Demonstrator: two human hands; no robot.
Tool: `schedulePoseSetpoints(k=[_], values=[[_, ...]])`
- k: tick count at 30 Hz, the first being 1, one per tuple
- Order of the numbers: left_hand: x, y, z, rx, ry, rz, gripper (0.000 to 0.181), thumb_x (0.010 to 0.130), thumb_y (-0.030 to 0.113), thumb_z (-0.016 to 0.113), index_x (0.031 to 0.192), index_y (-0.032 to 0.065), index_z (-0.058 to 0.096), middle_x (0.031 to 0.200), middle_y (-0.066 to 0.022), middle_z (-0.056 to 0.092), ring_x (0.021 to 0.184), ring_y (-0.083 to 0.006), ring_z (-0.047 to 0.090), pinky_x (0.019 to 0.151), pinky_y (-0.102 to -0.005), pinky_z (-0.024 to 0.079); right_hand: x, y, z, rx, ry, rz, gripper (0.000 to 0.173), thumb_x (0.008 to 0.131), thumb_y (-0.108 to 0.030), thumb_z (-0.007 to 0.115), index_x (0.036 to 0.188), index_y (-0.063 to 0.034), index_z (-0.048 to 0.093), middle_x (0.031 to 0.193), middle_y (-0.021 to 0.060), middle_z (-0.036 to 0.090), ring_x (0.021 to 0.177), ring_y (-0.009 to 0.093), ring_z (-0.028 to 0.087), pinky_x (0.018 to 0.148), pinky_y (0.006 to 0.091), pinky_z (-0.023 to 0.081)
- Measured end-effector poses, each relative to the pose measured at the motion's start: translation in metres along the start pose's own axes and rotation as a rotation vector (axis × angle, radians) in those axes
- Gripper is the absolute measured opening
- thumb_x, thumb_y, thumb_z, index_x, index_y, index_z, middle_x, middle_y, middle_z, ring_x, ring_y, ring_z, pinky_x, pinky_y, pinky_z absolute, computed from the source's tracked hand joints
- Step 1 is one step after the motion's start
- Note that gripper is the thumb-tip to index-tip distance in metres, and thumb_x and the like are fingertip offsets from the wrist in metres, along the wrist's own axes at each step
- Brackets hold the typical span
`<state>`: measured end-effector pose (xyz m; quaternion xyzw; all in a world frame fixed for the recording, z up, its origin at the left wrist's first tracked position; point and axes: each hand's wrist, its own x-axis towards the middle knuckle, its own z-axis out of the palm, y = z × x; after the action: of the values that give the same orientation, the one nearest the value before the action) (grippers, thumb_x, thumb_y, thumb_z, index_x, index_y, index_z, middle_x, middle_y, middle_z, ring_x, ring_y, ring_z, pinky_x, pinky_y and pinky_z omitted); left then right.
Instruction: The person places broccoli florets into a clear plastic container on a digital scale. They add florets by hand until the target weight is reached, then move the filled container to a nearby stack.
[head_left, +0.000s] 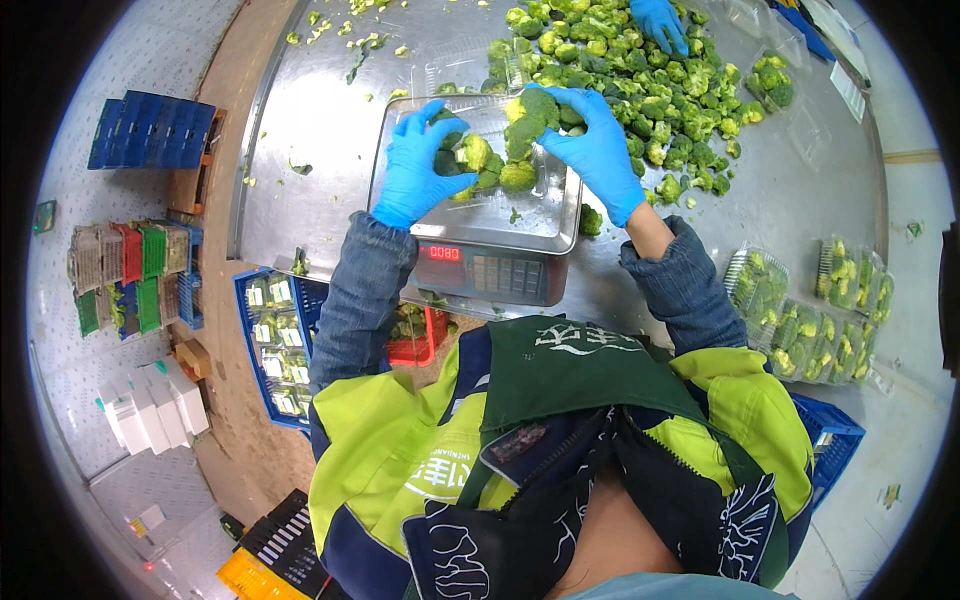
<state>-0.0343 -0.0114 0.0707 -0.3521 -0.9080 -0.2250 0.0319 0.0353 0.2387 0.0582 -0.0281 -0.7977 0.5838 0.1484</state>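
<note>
A clear plastic tray (491, 211) sits on the steel pan of a digital weighing scale (491, 274), whose red display is lit. Broccoli florets (484, 161) lie in the tray. My left hand (424, 166), in a blue glove, curves around the florets at the tray's left side, thumb and fingers apart; whether it grips any is unclear. Above the tray's right side, my right hand (596, 146), also gloved, pinches a larger broccoli floret (534, 120) between thumb and fingers.
Loose broccoli (675, 112) is heaped on the steel table (300, 210), where another person's gloved hand (660, 26) reaches in. Filled clear packs (806, 341) stand at right. Below the table edge are a blue crate (262, 352) of labelled packs and a red crate (420, 345).
</note>
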Motion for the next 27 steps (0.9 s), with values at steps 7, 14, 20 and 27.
schedulePoseSetpoints(k=[7,14,20,27], values=[[-0.019,0.006,-0.025,-0.291,0.154,-0.144,0.031,0.077,0.003,0.076,0.106,0.0104,0.068,0.114,-0.0087,0.063,0.112,-0.0278,0.058,0.095,-0.0383,0.048,-0.003,0.017,-0.009,-0.011,0.086,-0.058,0.049,0.075,-0.021,0.08,0.122,-0.0147,0.067,0.115,0.0096,0.057,0.106,0.026,0.059,0.094,0.0351,0.048],[0.023,0.042,0.05,0.537,-0.124,0.322,0.04,0.071,0.013,0.076,0.109,0.0255,0.072,0.113,-0.0025,0.062,0.103,-0.0247,0.056,0.089,-0.043,0.042,0.0,0.026,-0.011,0.007,0.149,0.019,0.05,0.076,-0.02,0.079,0.123,-0.0124,0.066,0.113,0.0089,0.056,0.103,0.023,0.059,0.091,0.0342,0.049],[0.021,0.023,0.042,0.151,-0.067,0.281,0.049,0.062,0.009,0.079,0.107,0.0233,0.07,0.128,-0.0048,0.059,0.116,-0.0274,0.055,0.1,-0.0459,0.035,-0.013,0.014,-0.026,0.093,0.132,0.025,0.048,0.076,-0.016,0.076,0.123,-0.0115,0.066,0.112,0.0083,0.055,0.102,0.021,0.06,0.09,0.0332,0.049],[0.001,0.022,0.022,-0.117,0.142,0.157,0.051,0.058,0.0,0.078,0.106,0.0182,0.072,0.135,-0.0098,0.059,0.126,-0.0316,0.052,0.104,-0.0445,0.039,-0.013,0.02,-0.012,0.069,0.138,-0.009,0.048,0.075,-0.016,0.077,0.123,-0.0162,0.067,0.114,0.0095,0.057,0.104,0.025,0.06,0.094,0.0346,0.049]])
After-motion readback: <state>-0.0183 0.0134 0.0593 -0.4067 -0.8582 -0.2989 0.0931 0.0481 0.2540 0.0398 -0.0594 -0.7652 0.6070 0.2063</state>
